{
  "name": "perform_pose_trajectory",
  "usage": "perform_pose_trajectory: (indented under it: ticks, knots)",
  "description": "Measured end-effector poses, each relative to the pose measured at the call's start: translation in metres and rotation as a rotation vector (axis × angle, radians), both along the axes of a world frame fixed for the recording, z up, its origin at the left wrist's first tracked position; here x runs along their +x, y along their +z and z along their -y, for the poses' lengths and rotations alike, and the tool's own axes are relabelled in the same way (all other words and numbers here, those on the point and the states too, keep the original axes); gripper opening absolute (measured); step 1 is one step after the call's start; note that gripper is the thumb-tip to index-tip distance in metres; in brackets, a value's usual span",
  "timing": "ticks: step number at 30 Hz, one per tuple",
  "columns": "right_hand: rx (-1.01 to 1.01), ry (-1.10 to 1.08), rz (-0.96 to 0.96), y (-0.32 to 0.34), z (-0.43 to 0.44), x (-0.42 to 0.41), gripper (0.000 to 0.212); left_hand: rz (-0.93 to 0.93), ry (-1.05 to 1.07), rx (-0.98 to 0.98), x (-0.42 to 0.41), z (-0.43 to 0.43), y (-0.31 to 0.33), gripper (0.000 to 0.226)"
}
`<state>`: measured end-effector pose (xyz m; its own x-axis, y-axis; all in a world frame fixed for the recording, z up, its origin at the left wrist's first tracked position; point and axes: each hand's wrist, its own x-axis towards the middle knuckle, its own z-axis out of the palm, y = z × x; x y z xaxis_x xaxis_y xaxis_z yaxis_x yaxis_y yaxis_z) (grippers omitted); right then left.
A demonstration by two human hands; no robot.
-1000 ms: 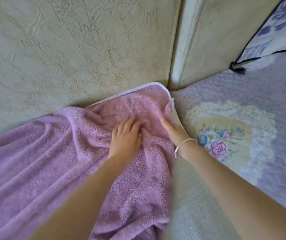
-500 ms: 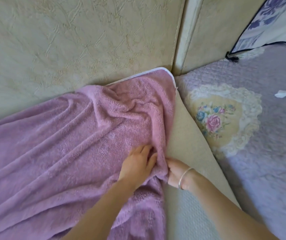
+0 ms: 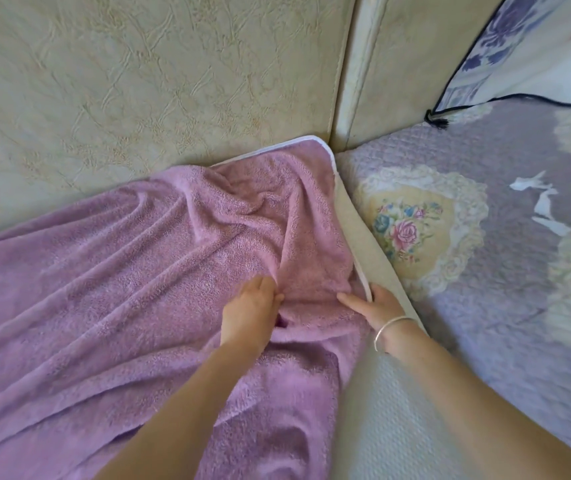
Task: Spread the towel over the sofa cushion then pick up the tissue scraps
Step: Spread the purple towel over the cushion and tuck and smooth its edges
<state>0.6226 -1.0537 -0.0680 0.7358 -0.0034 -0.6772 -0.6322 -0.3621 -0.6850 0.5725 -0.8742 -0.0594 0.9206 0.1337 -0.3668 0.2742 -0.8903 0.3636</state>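
**Hands drawn back from the towel's far corner; edge now being set**

Both hands had come away from the far corner of the towel (image 3: pixel 145 289) over the last second and worked toward the person along its right border. Half a second earlier they sat almost together. At this moment they had parted, with a ridge of pile bunched between them.

- Left hand (image 3: pixel 252 306): well left of the rose patch (image 3: pixel 405 233), fingers straight and together, lying flat on the pile and pressing it down. It held nothing.
- Right hand (image 3: pixel 377 304): just near-left of the rose patch, thumb on top of the towel and fingers behind the white trim (image 3: pixel 363 271), pinching that edge. A bracelet (image 3: pixel 391 327) sat at the wrist.
- Towel: left of the rose patch, reaching from the backrest (image 3: pixel 138 81) toward the person, wrinkled in long folds. A bare strip of sofa cushion (image 3: pixel 363 230) showed between the trim and the rose patch.
- Tissue scraps (image 3: pixel 547 202): right of the rose patch on the quilted cover (image 3: pixel 484 306), well apart from both hands. More of them showed than half a second earlier.

Judgement: the spreading looked mostly done but not finished. The bunched ridge and the uncovered strip suggested the edge wanted one more pull toward the rose patch. Scrap pickup had not begun.
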Motion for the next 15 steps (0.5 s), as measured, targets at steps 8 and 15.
perform_pose_trajectory:
  ticks: [8,15]
  knots:
    - [-0.227,0.016,0.231,0.008,0.058,0.025,0.026,-0.087,-0.011,0.054,0.012,0.049,0.000,0.027]
    - [0.118,0.079,-0.263,-0.027,0.076,-0.006,0.020,0.005,-0.171,0.158,0.045,0.083,-0.002,0.026]
